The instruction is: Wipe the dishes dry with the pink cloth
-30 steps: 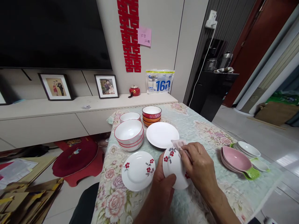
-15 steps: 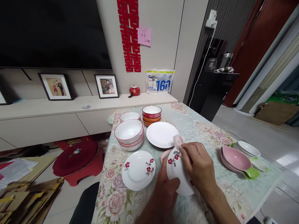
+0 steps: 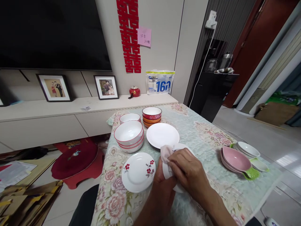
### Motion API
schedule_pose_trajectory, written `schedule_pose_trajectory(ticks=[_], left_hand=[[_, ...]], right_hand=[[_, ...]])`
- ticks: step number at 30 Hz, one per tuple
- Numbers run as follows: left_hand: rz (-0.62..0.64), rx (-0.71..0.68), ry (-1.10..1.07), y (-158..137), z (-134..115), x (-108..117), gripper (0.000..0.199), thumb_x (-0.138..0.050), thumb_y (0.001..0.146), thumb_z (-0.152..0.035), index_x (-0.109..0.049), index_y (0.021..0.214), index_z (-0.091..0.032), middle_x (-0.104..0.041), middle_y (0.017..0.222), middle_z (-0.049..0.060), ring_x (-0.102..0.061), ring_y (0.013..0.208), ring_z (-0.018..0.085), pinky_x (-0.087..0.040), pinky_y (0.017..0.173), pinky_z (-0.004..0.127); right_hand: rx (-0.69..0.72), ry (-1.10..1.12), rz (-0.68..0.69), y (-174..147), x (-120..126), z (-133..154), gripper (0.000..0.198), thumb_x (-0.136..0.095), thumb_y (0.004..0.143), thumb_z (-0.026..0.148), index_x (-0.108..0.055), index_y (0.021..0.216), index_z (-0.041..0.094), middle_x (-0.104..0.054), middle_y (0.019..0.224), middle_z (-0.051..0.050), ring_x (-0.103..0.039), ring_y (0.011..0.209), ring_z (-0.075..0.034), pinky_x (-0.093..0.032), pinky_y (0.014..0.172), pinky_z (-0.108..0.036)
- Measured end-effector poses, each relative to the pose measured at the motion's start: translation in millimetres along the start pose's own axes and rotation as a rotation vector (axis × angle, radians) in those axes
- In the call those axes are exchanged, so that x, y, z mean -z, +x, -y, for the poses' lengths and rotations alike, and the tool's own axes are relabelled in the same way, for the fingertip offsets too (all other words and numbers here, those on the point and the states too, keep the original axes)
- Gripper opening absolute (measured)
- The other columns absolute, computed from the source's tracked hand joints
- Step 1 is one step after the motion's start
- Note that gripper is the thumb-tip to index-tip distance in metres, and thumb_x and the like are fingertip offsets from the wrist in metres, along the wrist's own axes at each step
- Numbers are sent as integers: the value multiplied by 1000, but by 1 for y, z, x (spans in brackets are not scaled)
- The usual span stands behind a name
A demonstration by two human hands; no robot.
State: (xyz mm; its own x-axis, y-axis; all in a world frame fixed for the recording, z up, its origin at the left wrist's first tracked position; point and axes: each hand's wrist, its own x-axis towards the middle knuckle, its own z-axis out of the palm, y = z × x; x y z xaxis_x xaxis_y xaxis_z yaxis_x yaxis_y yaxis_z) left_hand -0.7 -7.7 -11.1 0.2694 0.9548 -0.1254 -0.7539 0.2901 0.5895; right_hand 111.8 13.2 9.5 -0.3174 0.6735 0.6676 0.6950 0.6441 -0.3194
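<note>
My left hand (image 3: 163, 179) grips the left edge of a white plate (image 3: 179, 188), tilted above the table. My right hand (image 3: 187, 164) pinches a pale pink cloth (image 3: 166, 153) against the plate's upper left rim and covers much of the plate. Left of my hands a second white plate (image 3: 137, 175) with red flowers lies flat. Just beyond my hands sits a stack of larger white plates (image 3: 162, 135), dark underneath.
White bowls with pink rims (image 3: 129, 133) and a stack of red and orange bowls (image 3: 152, 116) stand behind. Pink leaf-shaped dishes (image 3: 236, 159) and small white dishes (image 3: 248, 148) are at the right. A floral cloth (image 3: 115, 201) covers the table. A red stool (image 3: 76, 163) stands at left.
My right hand has moved left with the cloth, from the plate's top right to its upper left rim. The plate has turned, and more of it is covered.
</note>
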Motion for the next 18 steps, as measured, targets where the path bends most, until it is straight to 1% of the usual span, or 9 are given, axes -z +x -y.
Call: schedule_pose_trajectory(ticks=[4,6,8,10,12,13,15,18], left_hand=[[-11,-27,-20,0,-2,0,88,-62,60,1,-39,141,-24,-72,107,5,-65,105,25,-50,89,33],[-32,-43,-31,1,-4,0,91,-61,59,1,-35,143,-23,-72,109,7,-64,107,26,-49,90,35],[-53,-65,-36,2,-5,0,91,-61,59,1,-35,142,-22,-71,111,8,-63,110,27,-49,92,36],[-64,-81,-23,3,-5,1,88,-61,60,1,-37,141,-23,-70,114,8,-62,112,27,-48,94,36],[-55,-71,1,3,-4,2,85,-60,61,2,-40,139,-24,-69,117,7,-61,114,26,-47,95,35],[-38,-56,8,2,-3,3,84,-59,62,3,-41,139,-25,-68,119,7,-61,115,26,-47,95,34],[16,-27,10,2,0,3,84,-56,60,5,-42,137,-25,-68,120,6,-61,114,25,-47,94,33],[67,10,5,0,3,1,87,-54,57,5,-43,137,-26,-68,118,5,-63,111,24,-48,92,32]], right_hand=[[-129,-256,-113,-4,7,-19,10,-52,96,17,-61,91,18,-61,84,-7,-55,84,-23,-43,75,-36],[-187,-375,-93,-8,7,-22,12,-52,96,18,-59,86,18,-59,81,-7,-53,80,-23,-41,71,-36],[-219,-416,-25,-10,4,-18,15,-50,95,19,-57,81,20,-58,78,-6,-52,77,-23,-39,68,-35],[-211,-342,55,-11,0,-8,17,-49,96,19,-56,80,20,-58,77,-5,-52,76,-22,-39,68,-34],[-166,-190,116,-8,-2,3,18,-48,97,18,-58,82,21,-59,78,-4,-53,77,-21,-41,69,-33],[-137,-123,124,-6,-1,7,19,-48,98,18,-58,82,21,-59,79,-4,-53,78,-20,-41,70,-32],[-79,-58,81,-2,0,10,18,-49,98,18,-59,84,20,-60,79,-3,-54,78,-20,-41,71,-32],[-63,-126,-86,0,5,2,10,-51,97,18,-59,91,19,-63,82,-4,-55,80,-20,-42,75,-33]])
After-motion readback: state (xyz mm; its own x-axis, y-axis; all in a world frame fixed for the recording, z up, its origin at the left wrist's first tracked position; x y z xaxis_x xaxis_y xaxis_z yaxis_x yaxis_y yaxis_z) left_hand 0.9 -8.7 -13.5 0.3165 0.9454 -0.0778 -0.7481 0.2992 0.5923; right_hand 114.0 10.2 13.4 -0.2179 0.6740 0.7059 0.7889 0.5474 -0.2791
